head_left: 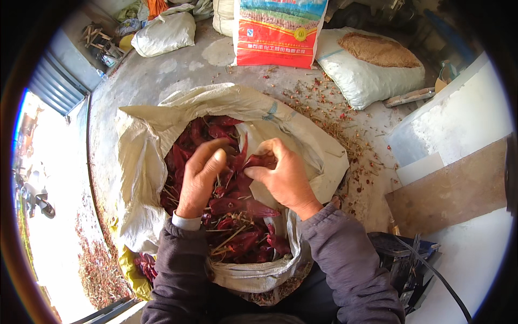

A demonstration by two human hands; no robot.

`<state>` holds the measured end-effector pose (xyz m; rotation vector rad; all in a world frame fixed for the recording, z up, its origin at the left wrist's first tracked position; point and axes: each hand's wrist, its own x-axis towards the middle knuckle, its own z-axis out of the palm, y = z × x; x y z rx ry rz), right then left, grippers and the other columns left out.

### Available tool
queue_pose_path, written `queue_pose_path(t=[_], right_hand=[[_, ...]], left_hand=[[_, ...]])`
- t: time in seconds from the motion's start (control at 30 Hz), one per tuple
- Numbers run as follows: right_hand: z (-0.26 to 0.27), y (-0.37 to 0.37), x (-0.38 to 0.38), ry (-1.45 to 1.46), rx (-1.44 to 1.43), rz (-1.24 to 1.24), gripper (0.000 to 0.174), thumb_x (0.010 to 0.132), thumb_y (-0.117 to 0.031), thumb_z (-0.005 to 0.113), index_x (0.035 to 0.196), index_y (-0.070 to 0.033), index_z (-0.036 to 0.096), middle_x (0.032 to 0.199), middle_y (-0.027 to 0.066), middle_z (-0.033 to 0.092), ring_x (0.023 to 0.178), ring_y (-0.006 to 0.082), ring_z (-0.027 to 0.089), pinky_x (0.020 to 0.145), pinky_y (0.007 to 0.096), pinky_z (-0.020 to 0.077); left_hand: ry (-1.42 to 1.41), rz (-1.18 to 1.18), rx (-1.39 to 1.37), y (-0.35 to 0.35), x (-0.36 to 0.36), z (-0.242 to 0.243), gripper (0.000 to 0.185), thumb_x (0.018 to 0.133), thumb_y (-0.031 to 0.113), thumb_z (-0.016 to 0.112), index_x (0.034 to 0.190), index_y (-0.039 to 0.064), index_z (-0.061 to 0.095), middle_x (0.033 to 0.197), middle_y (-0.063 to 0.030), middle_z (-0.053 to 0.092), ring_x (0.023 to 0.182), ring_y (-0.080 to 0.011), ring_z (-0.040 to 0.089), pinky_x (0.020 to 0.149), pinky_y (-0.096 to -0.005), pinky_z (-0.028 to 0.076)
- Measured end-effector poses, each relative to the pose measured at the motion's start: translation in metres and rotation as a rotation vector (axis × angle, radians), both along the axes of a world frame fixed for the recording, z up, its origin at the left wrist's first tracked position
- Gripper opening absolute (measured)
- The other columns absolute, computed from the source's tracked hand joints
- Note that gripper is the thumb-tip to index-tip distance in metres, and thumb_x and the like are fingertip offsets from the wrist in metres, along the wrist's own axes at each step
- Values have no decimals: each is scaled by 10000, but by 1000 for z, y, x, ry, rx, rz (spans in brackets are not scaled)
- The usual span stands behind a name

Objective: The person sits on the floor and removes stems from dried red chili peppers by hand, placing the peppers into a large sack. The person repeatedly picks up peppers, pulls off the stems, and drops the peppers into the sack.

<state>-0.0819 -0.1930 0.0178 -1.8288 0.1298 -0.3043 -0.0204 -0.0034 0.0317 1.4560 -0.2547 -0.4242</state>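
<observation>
Dried red chili peppers [226, 206], many with stalks, fill a white woven sack [139, 162] whose mouth is spread wide before me. My right hand [283, 174] pinches a dried chili pepper [259, 160] between thumb and fingers above the heap. Over the left part of the peppers is my left hand [204, 172], thumb raised and fingers curled away from me. Its fingertips are blurred and partly hidden, so whether they hold anything is unclear.
Beyond the sack stands a red and blue printed bag [277, 40]. A stuffed white sack [364, 77] lies to its right. Broken stalks [348, 137] litter the concrete floor. A yellow bag [135, 275] with peppers is at lower left; a brown board [449, 186] is at right.
</observation>
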Motion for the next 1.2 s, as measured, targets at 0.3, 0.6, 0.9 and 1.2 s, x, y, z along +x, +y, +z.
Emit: queue_pose_path(t=[0.3,0.6,0.9,1.2], right_hand=[[12,-6,-4,-78,146,168,307,878,-67,742,1149,8,618,1026,151,743,952,280,734,845,359,573],[22,-18,-4,144,-255,90,465,957,-433,710,804,4,665,615,159,593,547,250,608,527,404,433],[12,-20,-11,-17,-535,216,347,989,-322,600,810,-33,669,654,201,624,614,412,634,565,507,477],[13,-9,-7,-124,-87,113,383,1020,-274,613,723,-37,569,552,94,505,458,196,470,462,371,356]], left_hand=[[-223,-269,257,-10,-2,-14,342,997,130,667,1292,-24,592,999,-35,646,934,-79,572,830,-276,508],[-174,-323,281,-17,-9,-18,311,929,-29,662,1229,-5,584,1069,-71,652,1006,-121,576,880,-284,489],[-563,-380,356,-23,-12,-28,234,914,71,692,1063,-26,541,830,-202,664,724,-336,669,655,-407,511],[-556,-281,253,-23,-14,-11,167,928,91,701,980,-16,583,722,-127,573,611,-221,563,561,-349,449]])
